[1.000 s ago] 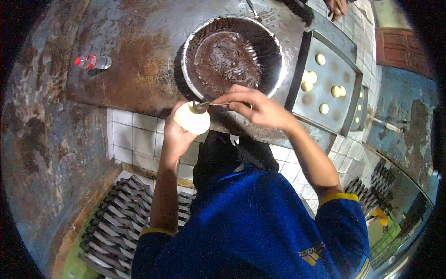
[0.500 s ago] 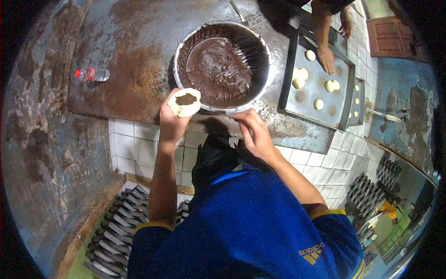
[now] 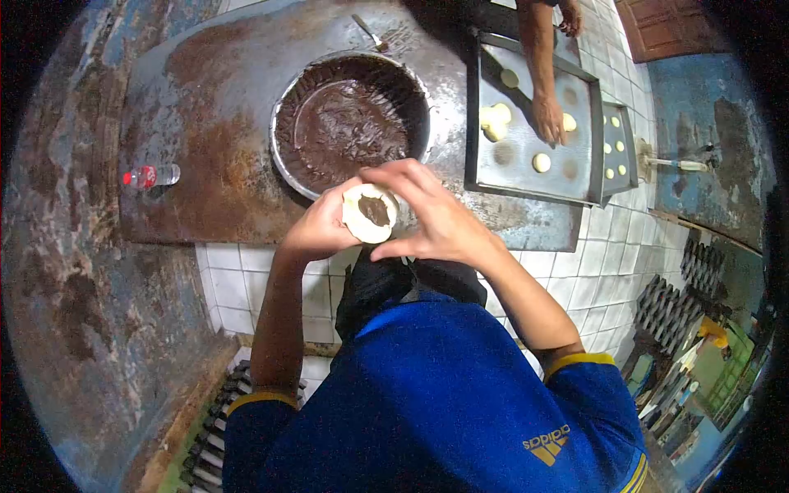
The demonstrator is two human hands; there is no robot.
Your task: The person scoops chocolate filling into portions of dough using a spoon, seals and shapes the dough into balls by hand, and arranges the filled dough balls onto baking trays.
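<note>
My left hand (image 3: 319,228) is wrapped round a piece of pale dough (image 3: 357,225), hollowed like a cup, with dark chocolate-coloured filling (image 3: 376,211) in its middle. On the other side of the dough is my right hand (image 3: 440,218), its thumb and fingers spread apart and curved about the dough's edge. Whether the right fingertips touch the dough is hard to see. Just beyond both hands stands a large round metal bowl (image 3: 278,156), its wall smeared with a thick dark brown paste (image 3: 349,131).
Right of the bowl, a black-rimmed baking tray (image 3: 511,179) bears several dough balls (image 3: 541,163); another person's hand (image 3: 548,115) reaches onto it. A second tray (image 3: 629,156) lies beyond. A red-capped bottle (image 3: 152,176) lies at left. A flat-bladed tool (image 3: 370,33) rests behind the bowl.
My right hand has left the bowl's near rim and come to the dough, its fingers now spread. The view has shifted. The other person's hand is lower on the tray.
</note>
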